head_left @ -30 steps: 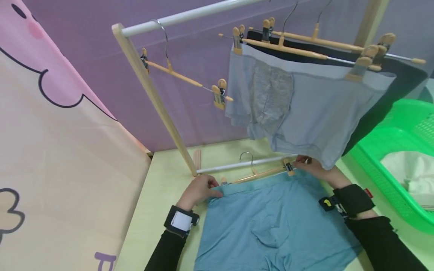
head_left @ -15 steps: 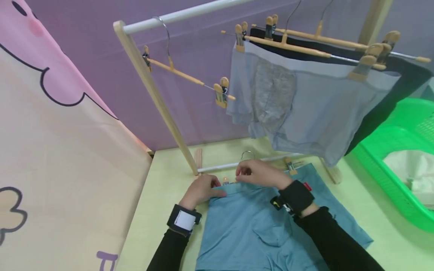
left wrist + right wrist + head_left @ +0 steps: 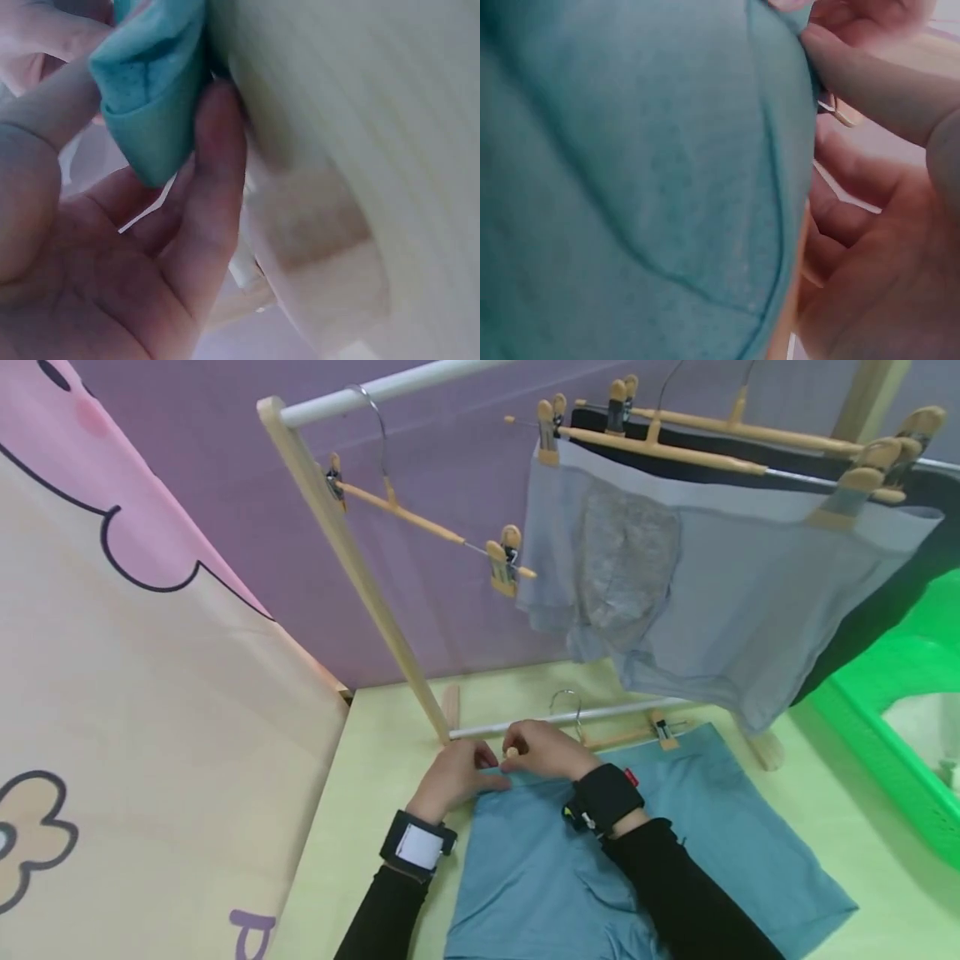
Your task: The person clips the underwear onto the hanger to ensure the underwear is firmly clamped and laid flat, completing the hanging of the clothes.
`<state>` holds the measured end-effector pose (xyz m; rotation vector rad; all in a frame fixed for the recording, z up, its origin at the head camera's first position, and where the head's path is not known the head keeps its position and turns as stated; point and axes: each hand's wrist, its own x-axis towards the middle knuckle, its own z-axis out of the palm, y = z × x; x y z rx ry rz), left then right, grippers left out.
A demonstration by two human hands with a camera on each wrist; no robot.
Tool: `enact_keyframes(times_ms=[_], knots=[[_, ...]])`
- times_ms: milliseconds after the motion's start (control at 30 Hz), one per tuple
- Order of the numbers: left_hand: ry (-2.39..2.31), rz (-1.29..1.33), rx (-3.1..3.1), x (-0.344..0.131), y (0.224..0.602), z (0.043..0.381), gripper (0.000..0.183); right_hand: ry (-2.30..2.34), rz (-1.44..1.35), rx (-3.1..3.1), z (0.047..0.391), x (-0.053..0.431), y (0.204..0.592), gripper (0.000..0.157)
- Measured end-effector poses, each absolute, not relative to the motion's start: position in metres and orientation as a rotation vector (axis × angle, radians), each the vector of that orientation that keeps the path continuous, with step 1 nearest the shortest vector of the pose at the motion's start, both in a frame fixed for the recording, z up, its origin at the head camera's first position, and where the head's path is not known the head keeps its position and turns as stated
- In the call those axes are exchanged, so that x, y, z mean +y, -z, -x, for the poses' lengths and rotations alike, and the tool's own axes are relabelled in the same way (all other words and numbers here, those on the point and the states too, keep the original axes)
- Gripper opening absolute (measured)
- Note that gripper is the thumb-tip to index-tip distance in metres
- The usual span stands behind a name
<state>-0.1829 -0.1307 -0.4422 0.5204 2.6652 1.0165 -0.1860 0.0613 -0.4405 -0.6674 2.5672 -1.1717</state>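
Teal boxer briefs (image 3: 720,827) lie spread on the table in the head view. My left hand (image 3: 455,777) pinches the left corner of their waistband; the left wrist view shows that folded teal corner (image 3: 154,112) between thumb and fingers. Behind the waistband lies a wooden clip hanger (image 3: 617,738), its right clip (image 3: 664,732) on the waistband. Close beside the left hand, my right hand (image 3: 547,750) pinches the hanger's left clip (image 3: 512,752). The right wrist view shows the right thumb (image 3: 885,90) at the waistband edge; the clip's jaws are mostly hidden there.
Above stands a rack with a white rail (image 3: 397,383) and a wooden post (image 3: 360,577). On it hang a bare clip hanger (image 3: 405,512), light grey boxer briefs (image 3: 720,585) and a black garment (image 3: 877,610). A green basket (image 3: 892,752) with pale cloth stands right.
My right hand has let go near the hanger's right clip and moved left along the waistband to the left clip. The left hand has kept its hold on the waistband corner.
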Motion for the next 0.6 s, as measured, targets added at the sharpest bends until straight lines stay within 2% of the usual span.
enact_keyframes(times_ms=[133,433,600], knots=[[-1.111,-0.456,2.581,-0.135,0.441,0.186,0.032,1.265,0.608,2.519,0.190,0.068,0.439,0.025],[-1.134,-0.288,2.329,-0.141,0.433,0.186,0.047,1.347,0.573,2.526,0.197,0.075,0.434,0.020],[-1.157,-0.269,2.284,-0.134,0.436,0.185,0.045,1.435,0.622,2.548,0.197,0.079,0.432,0.017]])
